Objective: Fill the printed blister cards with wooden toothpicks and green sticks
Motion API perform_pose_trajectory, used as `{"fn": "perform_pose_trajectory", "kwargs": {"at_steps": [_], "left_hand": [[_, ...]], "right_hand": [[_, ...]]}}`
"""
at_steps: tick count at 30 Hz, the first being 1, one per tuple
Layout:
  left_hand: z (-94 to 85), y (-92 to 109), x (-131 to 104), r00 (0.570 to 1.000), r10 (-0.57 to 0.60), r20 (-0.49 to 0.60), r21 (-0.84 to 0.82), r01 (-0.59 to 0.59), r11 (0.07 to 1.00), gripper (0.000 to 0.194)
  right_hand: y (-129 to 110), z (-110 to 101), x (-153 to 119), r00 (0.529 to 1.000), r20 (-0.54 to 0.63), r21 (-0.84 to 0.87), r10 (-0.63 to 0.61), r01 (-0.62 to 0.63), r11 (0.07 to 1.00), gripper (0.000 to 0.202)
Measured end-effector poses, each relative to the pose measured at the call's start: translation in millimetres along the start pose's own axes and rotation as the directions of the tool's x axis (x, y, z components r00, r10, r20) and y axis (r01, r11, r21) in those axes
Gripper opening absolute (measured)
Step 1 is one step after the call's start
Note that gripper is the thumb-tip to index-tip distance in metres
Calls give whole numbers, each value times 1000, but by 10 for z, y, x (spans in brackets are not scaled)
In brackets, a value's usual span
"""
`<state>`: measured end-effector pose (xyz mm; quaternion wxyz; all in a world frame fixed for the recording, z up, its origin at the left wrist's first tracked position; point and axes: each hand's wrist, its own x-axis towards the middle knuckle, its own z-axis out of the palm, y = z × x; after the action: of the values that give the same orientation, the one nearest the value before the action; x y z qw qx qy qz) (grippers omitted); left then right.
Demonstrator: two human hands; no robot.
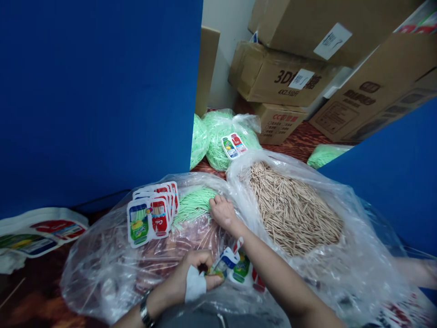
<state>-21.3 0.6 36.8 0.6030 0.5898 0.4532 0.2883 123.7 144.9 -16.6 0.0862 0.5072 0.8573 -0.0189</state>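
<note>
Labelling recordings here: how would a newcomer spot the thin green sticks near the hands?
Below the large blue panel at left lies crumpled clear plastic. There, right of fanned white-edged printed cards, are the thin green sticks. Unlike the thin tan sticks or clear green-filled bags beyond, they have the right hand at their edge.

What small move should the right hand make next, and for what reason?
Probably lift a few green sticks toward the pack in the left hand: the right hand is at those sticks, and the front stacked pack shows green sticks inside.
</note>
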Motion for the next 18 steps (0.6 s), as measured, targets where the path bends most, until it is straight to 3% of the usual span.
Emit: {"fn": "perform_pose_trajectory", "kwargs": {"at_steps": [9,18], "left_hand": [[5,-59,30,1000,-12,9,10,12,1000,27],[-13,-61,25,1000,10,6,23,-10,1000,26]], "right_hand": [[30,36,49,996,-2,-42,-92,92,995,19],[-51,32,80,996,-61,-51,-71,68,996,25]]}}
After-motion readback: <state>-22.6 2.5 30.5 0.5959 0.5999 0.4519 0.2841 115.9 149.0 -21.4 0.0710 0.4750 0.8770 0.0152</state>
